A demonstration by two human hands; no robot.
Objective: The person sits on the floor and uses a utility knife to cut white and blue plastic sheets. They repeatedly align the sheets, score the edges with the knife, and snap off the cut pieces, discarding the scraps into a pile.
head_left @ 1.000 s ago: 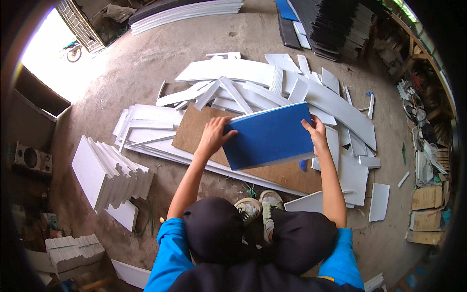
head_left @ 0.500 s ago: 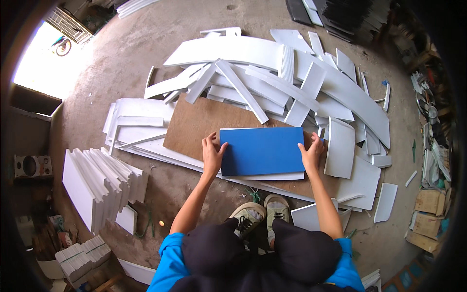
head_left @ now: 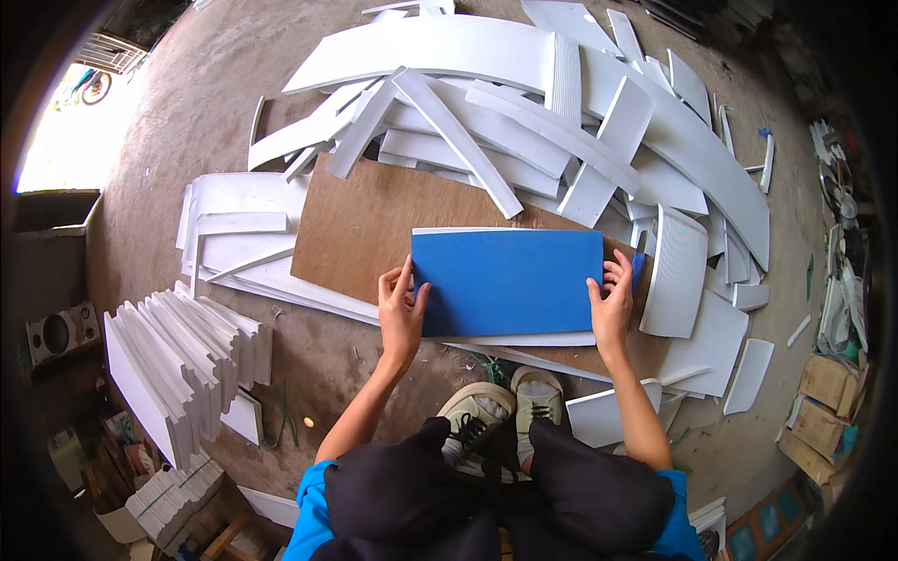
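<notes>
A blue rectangular sheet (head_left: 510, 283) lies on a white panel (head_left: 524, 340) whose edges show along its far and near sides. My left hand (head_left: 401, 318) is closed at the sheet's left end, thumb over the top and fingers along the edge. At the opposite end my right hand (head_left: 612, 304) grips the edge, its thumb on the blue face and its curled fingers just outside. Under both pieces is a brown wooden board (head_left: 374, 210). A slim blue-handled tool (head_left: 638, 266) lies beside my right fingertips, partly hidden; its kind is unclear.
White foam-like offcuts (head_left: 524, 131) are heaped beyond the board. To the left stands a stack of white panels (head_left: 178, 360). A curved white piece (head_left: 675, 271) rests right of my right hand. My shoes (head_left: 479, 411) are close to the board's near edge. Cardboard boxes (head_left: 823, 402) sit far right.
The view has tilted and come closer, so the sheet looks larger. My right fingers have shifted slightly along the right edge, and the blue-handled tool shows more. Both hands stay at the sheet's ends.
</notes>
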